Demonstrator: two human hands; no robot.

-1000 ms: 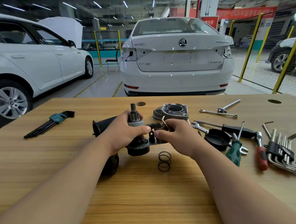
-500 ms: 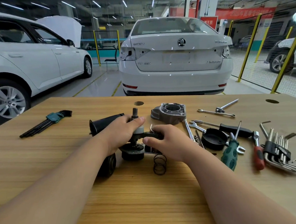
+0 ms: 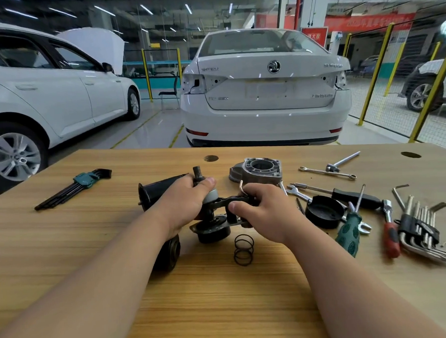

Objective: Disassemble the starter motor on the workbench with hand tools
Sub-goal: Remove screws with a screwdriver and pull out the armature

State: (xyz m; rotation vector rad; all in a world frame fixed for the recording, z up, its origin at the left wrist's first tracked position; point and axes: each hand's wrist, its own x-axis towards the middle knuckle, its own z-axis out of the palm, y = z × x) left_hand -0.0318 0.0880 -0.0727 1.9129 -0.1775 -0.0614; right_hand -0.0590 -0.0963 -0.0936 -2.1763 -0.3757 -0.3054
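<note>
At the middle of the wooden workbench [image 3: 223, 298] the starter's pinion shaft assembly [image 3: 210, 227] stands upright on its dark round base. My left hand [image 3: 185, 202] grips its grey upper part, thumb near the shaft tip. My right hand [image 3: 263, 213] grips the black shift lever [image 3: 227, 202] that reaches across to the shaft. The black motor housing [image 3: 156, 190] lies behind my left hand. A second dark cylinder [image 3: 169, 254] lies under my left wrist. A loose coil spring [image 3: 243, 250] lies in front. The grey aluminium nose housing [image 3: 258, 171] sits behind.
A green-clipped hex key set [image 3: 75, 185] lies at the left. To the right are a black round cap [image 3: 322, 211], a green screwdriver [image 3: 349, 230], a red-handled tool [image 3: 390, 237], spanners [image 3: 325, 172] and a second hex key set [image 3: 424, 233]. White cars stand beyond the bench.
The assembly has come down from a slightly lifted position to stand on the bench. The lever has swung from hanging upright to lying across, and my right hand has shifted along it.
</note>
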